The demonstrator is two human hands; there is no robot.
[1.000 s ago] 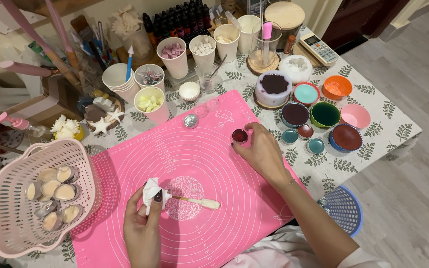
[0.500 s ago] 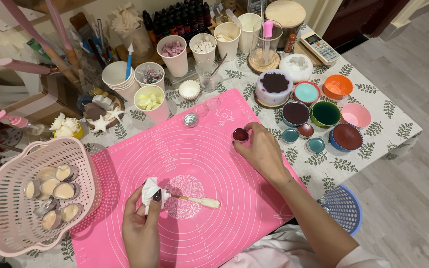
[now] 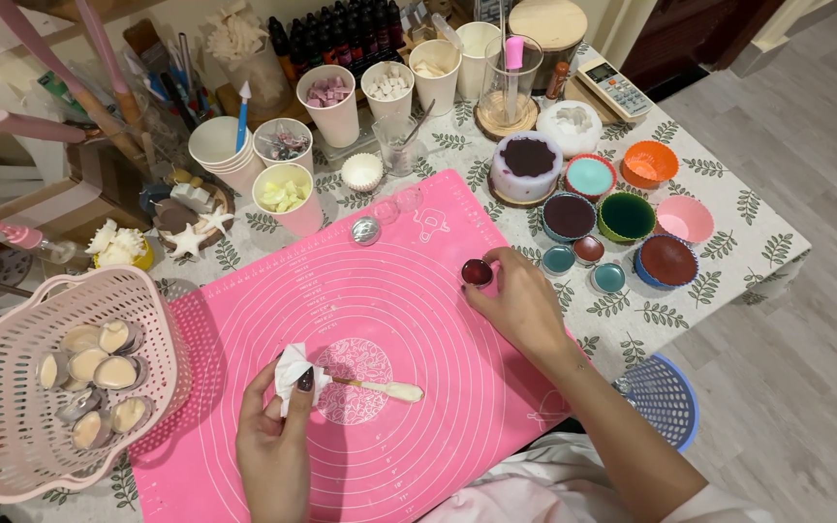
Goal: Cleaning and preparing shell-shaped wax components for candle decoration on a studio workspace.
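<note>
A person works over a pink silicone mat [image 3: 360, 320] on a crowded craft desk.

Near the mat's front edge, the left hand [image 3: 273, 441] pinches a crumpled white tissue [image 3: 290, 368] between thumb and fingers, closed around the handle end of a small cream spatula [image 3: 385, 389] that lies across the mat's printed centre. Towards the right edge, the right hand [image 3: 520, 305] rests palm down, its fingertips closed loosely on a small round cup of dark red liquid [image 3: 477, 272], which sits on the mat just ahead of them. A nudge from those fingers could tip the cup and spill colour across the mat. Beyond, at the desk's far edge and right corner, stand paper cups [image 3: 331, 102] and silicone bowls [image 3: 627, 215]; a pink basket [image 3: 12, 455] sits at the left edge.
</note>
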